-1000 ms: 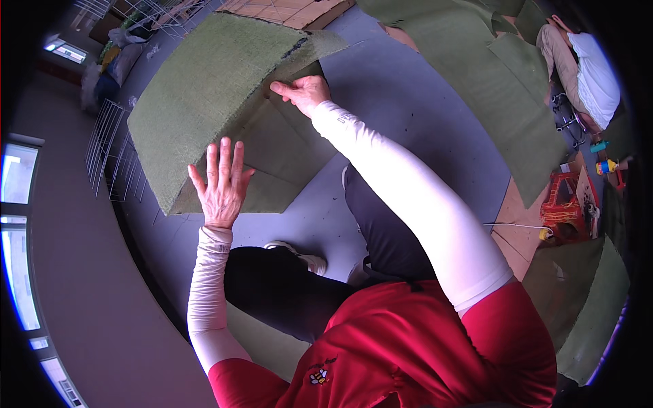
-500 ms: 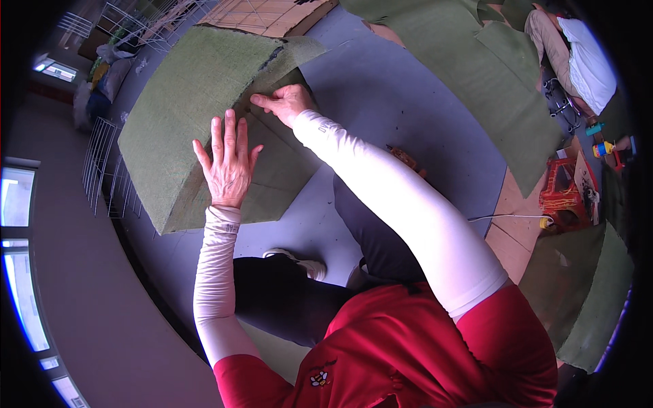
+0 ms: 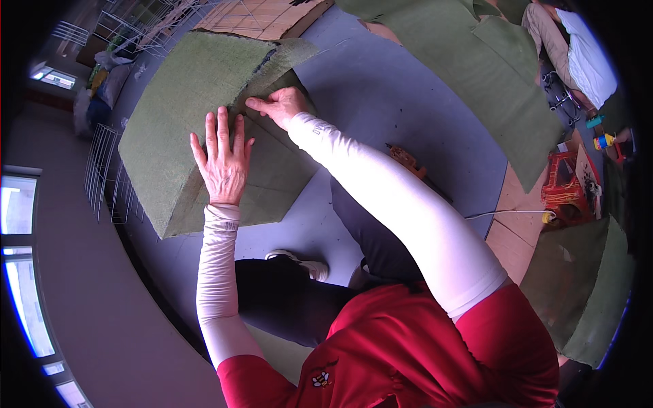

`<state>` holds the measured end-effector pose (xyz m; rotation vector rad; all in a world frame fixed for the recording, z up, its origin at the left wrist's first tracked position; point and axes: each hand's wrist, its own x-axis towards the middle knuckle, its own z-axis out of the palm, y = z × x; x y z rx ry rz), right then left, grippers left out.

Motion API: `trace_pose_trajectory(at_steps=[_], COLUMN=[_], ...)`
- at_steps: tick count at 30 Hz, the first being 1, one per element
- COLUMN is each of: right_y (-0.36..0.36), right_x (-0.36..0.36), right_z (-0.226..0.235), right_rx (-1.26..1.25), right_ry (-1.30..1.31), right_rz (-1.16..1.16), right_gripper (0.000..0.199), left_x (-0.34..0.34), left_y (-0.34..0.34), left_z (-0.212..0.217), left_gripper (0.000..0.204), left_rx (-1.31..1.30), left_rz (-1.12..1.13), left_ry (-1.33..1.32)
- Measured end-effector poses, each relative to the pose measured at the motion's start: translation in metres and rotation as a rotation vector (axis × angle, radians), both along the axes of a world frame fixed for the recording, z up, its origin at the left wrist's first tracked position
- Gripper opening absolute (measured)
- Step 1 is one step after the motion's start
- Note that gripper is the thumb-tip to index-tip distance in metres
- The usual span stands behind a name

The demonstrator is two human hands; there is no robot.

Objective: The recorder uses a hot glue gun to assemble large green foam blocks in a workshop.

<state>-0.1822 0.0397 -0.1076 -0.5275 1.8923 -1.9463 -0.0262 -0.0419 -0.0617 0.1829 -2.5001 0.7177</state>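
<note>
A large box-like form covered in green mesh fabric point(image 3: 170, 102) stands on the floor in front of me. Across its near edge lies my left hand point(image 3: 224, 163), fingers stretched out, palm down on the fabric. Just to the right, my right hand point(image 3: 282, 107) is closed in a pinch at the fabric's edge by the seam; the fingertips partly hide what they grip. Beyond that hand a loose flap of mesh point(image 3: 291, 58) sticks out from the form's top corner, beside a dark, ragged edge.
An orange tool point(image 3: 406, 160) lies on the grey floor past my right forearm. Green sheets point(image 3: 469, 81) spread at the far right, near another person point(image 3: 585, 58). A red crate point(image 3: 566, 190) with a white cord stands at right. Wire racks point(image 3: 102, 166) are at left.
My left hand has slid slightly left, its thumb drawn closer to the fingers. My right hand, still pinching at the edge, has shifted a little left.
</note>
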Motion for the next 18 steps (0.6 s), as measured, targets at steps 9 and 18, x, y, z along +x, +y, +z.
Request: trace_pose_trajectory(at_steps=[9,18], right_y=[-0.0012,0.0022], right_x=[0.0008,0.0032], right_z=[-0.0009,0.0024], right_rx=[0.036,0.016], right_ry=[0.003,-0.01], right_rz=[-0.003,0.002], right_gripper=[0.054,0.054], left_x=[-0.0027,-0.003], left_y=[0.006,0.0046], left_z=[0.0043,0.0044], left_gripper=[0.047,0.049], left_rx=[-0.034,-0.017], left_rz=[0.037,-0.021], left_ry=[0.017,0.041])
